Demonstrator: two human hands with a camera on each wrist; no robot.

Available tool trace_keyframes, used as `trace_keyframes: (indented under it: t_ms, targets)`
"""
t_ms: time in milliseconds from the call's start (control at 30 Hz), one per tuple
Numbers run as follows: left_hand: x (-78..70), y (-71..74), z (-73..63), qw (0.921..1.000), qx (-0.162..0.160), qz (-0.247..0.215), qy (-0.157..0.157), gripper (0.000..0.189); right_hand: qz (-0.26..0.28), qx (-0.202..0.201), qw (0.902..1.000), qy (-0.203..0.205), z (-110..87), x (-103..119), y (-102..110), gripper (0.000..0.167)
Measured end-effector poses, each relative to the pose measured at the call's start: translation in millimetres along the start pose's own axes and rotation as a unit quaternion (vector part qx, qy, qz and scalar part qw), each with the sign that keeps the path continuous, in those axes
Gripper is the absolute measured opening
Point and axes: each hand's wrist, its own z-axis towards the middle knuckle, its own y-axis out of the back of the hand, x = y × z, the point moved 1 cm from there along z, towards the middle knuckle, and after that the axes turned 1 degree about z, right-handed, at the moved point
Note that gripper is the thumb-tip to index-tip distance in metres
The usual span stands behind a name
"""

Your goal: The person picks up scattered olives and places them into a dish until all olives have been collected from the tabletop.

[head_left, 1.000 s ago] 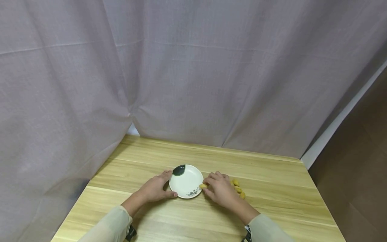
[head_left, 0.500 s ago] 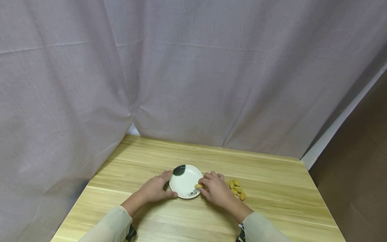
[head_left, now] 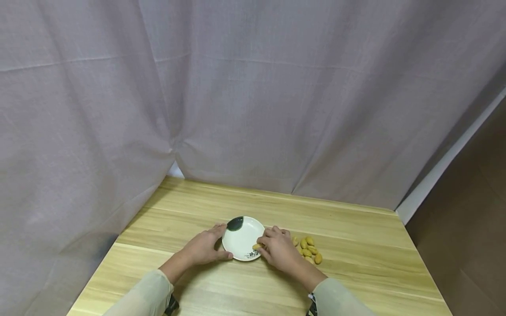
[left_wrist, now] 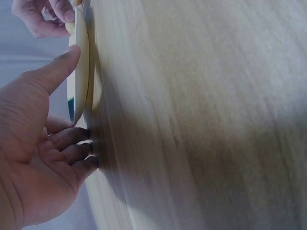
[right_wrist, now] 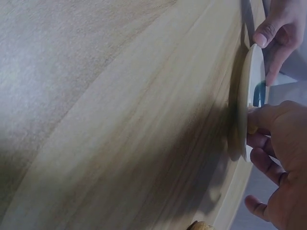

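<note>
A small round white plate [head_left: 240,240] with a dark green patch and a black flower pattern lies on the wooden table. My left hand [head_left: 202,246] holds its left side, thumb on the near rim and fingers at the far rim. Over the plate's right edge, my right hand [head_left: 280,249] pinches a yellow-brown almond [head_left: 257,246] between thumb and fingers. The left wrist view shows the plate [left_wrist: 81,72] edge-on beside my left thumb. In the right wrist view, my fingers mostly hide the almond [right_wrist: 253,128].
Several more almonds [head_left: 310,249] lie in a loose group on the table [head_left: 356,263], just right of my right hand. Grey cloth [head_left: 253,109] hangs behind and left of the table. A brown panel [head_left: 466,210] stands at the right.
My right hand has moved left with the almond, from beside the plate's right rim to over the plate. More of the almond group shows now. My left hand stays on the plate.
</note>
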Motion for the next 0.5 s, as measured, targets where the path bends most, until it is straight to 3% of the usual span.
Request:
trace_keyframes:
  t_ms: [500]
  targets:
    - [-1.2,1.3,1.2,1.0000,0.000,-0.006,-0.003,0.106,0.010,0.009,0.9999,-0.010,1.0,1.2,2.5,0.016]
